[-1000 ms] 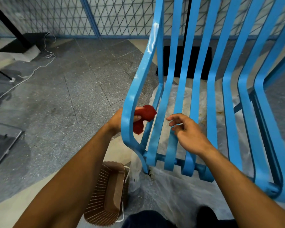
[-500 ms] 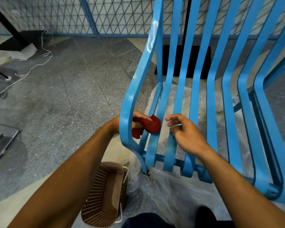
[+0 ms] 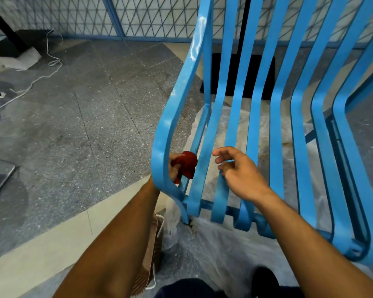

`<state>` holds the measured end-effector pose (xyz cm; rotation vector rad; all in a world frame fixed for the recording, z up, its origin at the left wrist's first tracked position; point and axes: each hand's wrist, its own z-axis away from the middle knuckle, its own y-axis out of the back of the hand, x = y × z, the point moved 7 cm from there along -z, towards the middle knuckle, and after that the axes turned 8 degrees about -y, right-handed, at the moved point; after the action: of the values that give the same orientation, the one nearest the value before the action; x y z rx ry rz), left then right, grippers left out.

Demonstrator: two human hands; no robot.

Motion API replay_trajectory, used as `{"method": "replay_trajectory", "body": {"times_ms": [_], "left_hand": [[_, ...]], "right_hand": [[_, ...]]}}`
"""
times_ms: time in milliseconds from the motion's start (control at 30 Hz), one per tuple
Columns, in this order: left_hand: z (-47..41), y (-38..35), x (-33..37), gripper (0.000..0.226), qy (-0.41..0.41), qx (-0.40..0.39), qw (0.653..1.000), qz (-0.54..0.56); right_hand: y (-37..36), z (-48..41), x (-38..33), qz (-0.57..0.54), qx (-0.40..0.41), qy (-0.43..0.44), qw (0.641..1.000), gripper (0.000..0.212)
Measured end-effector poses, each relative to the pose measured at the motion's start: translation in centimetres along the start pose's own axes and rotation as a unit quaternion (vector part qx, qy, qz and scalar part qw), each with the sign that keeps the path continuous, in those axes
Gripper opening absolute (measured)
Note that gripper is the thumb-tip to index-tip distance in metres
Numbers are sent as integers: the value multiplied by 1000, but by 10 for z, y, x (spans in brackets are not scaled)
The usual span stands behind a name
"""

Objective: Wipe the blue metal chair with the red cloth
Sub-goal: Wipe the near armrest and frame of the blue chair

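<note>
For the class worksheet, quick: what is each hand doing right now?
Left hand: closed, holding the red cloth behind the chair's outer slat.
Right hand: open, holding nothing, above the seat slats.

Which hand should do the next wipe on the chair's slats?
Left. The left hand already grips the red cloth against the blue chair behind its outer slat. The right hand is open and empty.

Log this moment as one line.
left hand: grips red cloth behind chair edge | right hand: open, empty, above seat slats
</note>
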<state>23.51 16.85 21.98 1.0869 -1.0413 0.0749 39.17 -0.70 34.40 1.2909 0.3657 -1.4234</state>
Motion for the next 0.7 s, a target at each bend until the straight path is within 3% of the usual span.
{"method": "replay_trajectory", "body": {"times_ms": [67, 167, 233, 300, 367, 467, 533, 600, 700], "left_hand": [[2, 1, 1, 34, -15, -54, 998, 3], [3, 6, -2, 44, -76, -187, 976, -77], [9, 8, -6, 41, -34, -275, 958, -76], [10, 10, -4, 38, -34, -302, 950, -75], [2, 15, 5, 41, -54, -260, 962, -69], [-14, 22, 24, 42, -19, -100, 995, 16], [-29, 23, 35, 40, -3, -15, 998, 58], [-43, 19, 44, 41, -7, 3, 999, 37], [-60, 10, 48, 43, -26, -41, 996, -69]], "right_hand": [[0, 0, 1, -1, 1, -2, 1000, 46], [2, 1, 0, -10, -1, -5, 1000, 45], [3, 0, 0, -15, -1, -6, 1000, 45], [2, 0, -1, -14, -2, -7, 1000, 45], [1, 0, -1, -10, -3, -6, 1000, 44], [1, -3, -1, -15, 2, -5, 1000, 42], [1, -6, 0, -22, 5, -9, 1000, 42], [0, -8, 1, -25, 8, -9, 1000, 41], [0, -11, 1, -28, 13, -6, 1000, 41]]}}
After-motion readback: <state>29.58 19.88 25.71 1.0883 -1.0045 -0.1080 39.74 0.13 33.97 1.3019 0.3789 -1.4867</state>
